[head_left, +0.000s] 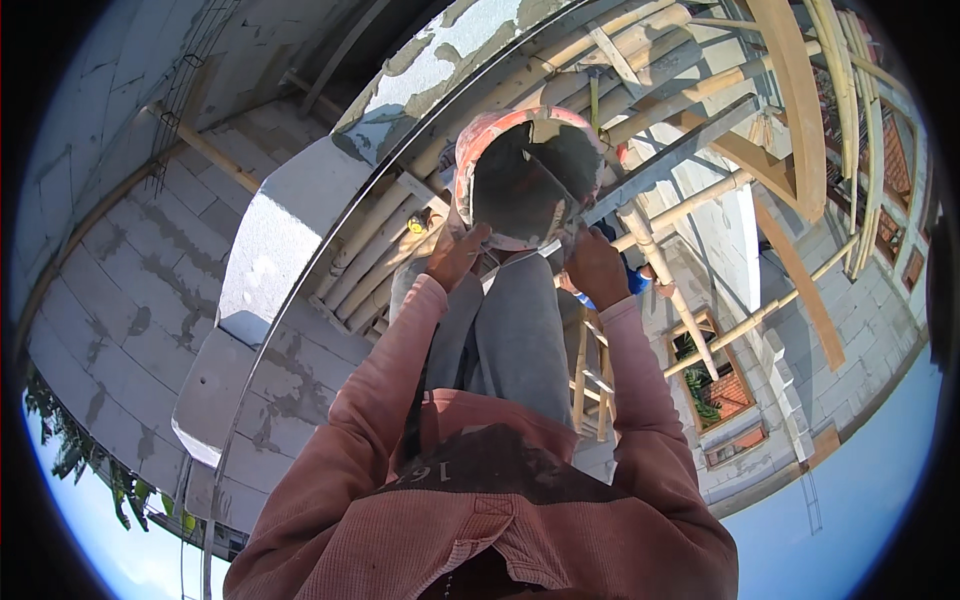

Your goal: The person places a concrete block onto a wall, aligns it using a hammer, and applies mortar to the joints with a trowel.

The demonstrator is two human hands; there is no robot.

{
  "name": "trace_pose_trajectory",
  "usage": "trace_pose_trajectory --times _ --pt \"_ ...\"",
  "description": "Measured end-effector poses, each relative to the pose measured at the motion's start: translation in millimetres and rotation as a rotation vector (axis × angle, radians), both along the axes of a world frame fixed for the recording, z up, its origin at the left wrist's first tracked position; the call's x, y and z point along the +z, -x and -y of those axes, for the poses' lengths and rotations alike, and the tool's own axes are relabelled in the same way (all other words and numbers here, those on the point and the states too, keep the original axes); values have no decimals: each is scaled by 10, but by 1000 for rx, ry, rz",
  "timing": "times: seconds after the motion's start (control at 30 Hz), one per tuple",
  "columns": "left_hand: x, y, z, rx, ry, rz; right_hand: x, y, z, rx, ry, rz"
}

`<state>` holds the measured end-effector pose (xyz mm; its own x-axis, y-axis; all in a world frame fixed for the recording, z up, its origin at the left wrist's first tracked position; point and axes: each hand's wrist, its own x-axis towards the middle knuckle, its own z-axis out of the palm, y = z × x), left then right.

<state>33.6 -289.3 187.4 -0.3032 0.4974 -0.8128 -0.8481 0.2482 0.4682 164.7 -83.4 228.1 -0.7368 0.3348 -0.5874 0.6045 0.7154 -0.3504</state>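
A red bucket [466, 165], crusted with grey mortar, is tilted so that its open mouth faces me above my grey-trousered legs. Its inside is dark and grey, with a straight diagonal edge that I cannot make out as shadow or tool. At the near left of the rim, my left hand [458, 256] is closed on the bucket. My right hand [597, 267] is closed at the near right of the rim, beside a grey-smeared patch; its fingertips are partly hidden. A thin pale strip, perhaps the bucket's handle, runs between the hands.
Bamboo poles [375, 265] form a platform beneath me. A block wall top [265, 265] curves along the left, with wet mortar [425, 65] farther up. Timber boards [805, 130] and a grey beam [680, 155] cross at right. Below, another person's hand [663, 284] shows near a bamboo pole.
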Motion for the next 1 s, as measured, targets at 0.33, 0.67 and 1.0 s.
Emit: trace_pose_trajectory --times 0.33,0.67,1.0 --pt "5 93 10 -174 10 -78 56 414 369 -351 734 -5" --pt "-55 144 -229 105 -99 126 235 -157 -69 -1168 1593 76" --pt "-543 -111 489 122 -95 4 617 701 -1195 -787 919 -148"
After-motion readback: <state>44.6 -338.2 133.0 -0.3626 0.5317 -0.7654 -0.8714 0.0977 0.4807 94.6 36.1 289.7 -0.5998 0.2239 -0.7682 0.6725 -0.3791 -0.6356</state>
